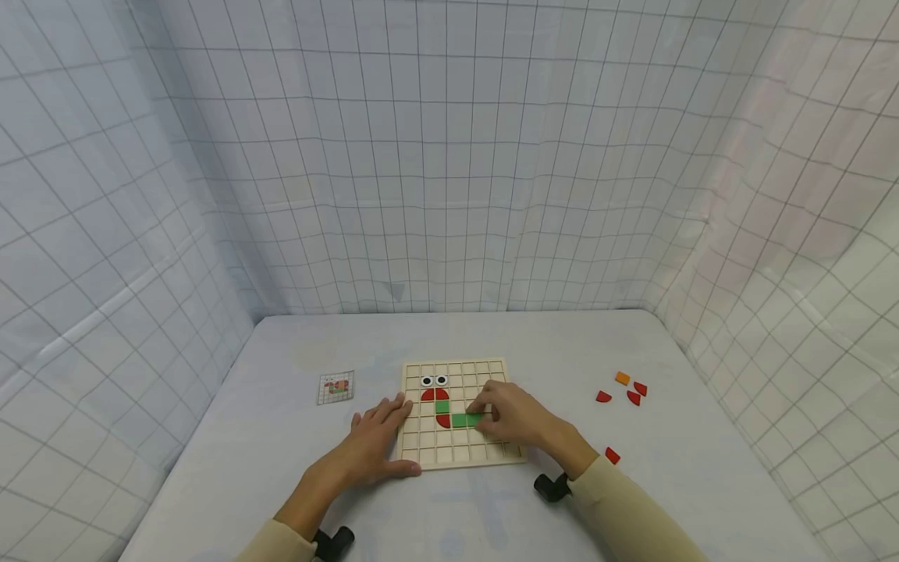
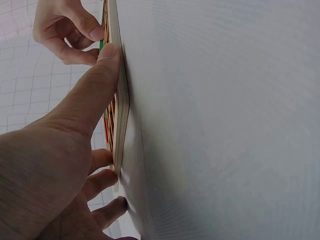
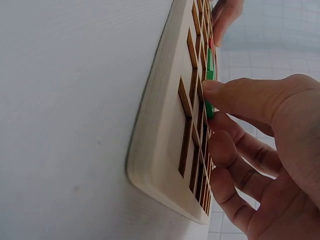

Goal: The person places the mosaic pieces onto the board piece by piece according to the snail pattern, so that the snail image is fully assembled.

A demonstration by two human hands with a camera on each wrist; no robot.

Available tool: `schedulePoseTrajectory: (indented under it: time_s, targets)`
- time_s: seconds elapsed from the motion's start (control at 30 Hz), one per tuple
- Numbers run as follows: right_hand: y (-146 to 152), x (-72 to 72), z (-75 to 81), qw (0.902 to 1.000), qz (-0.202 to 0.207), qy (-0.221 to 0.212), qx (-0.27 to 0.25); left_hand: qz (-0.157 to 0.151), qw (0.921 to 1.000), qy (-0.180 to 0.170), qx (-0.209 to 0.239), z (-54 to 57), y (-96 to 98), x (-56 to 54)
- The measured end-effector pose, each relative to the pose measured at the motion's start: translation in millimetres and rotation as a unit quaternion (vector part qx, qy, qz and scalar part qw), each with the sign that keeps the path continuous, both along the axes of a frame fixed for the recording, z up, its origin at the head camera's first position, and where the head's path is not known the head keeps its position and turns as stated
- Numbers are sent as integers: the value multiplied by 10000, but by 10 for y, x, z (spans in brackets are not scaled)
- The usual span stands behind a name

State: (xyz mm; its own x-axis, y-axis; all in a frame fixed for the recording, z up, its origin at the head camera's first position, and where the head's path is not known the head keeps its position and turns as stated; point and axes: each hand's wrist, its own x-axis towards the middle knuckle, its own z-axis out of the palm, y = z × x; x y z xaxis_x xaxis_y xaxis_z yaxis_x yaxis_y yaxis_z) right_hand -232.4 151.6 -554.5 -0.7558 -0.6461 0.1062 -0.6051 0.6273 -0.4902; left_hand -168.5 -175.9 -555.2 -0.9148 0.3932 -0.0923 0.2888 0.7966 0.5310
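A wooden grid board [image 1: 460,455] lies on the table. My left hand [image 1: 375,449] rests against its left side, fingers spread, with the thumb [image 2: 107,52] on the near edge. Between thumb and index finger, my right hand [image 1: 516,414] pinches a green square tile [image 3: 209,109] at the board's grid, to the right of another green tile [image 1: 459,420]. Two round eye tiles [image 1: 427,381] sit in upper cells. Below them are two red quarter-circle tiles [image 1: 442,394], then a green tile [image 1: 442,407] and a red quarter-circle [image 1: 443,421].
Left of the board lies a small picture card [image 1: 335,387] with a coloured pattern on a grid. Out to the right are an orange square tile [image 1: 622,378] and several loose red quarter-circles [image 1: 603,396]. One more red piece [image 1: 612,455] lies near my right sleeve. Gridded white curtains [image 1: 449,195] enclose the table.
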Motion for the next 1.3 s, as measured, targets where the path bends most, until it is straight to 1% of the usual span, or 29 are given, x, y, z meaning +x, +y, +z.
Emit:
schedulePoseTrajectory:
  time_s: [0.2,0.47,0.73,0.8,1.07,1.3]
  targets:
    - [-16,-11,1,9999,-90,-65,39,17,10000,3,-10,10,2,0]
    - [-10,-15,-14,9999,-107,-70,41,-14,10000,11,28,25,0,16]
    - [2,-25,-6,9999,-121,-114,48,-8,10000,23,-42,26,1,8]
    - [2,-25,-2,9999,-106,-118,23,-7,10000,24,-49,23,-1,4]
    - [-12,-5,14,9995,-264,-159,121,-4,10000,28,-67,-7,-9,-17]
    - [15,11,20,9993,-337,-50,161,-35,10000,31,-38,-21,-20,-28]
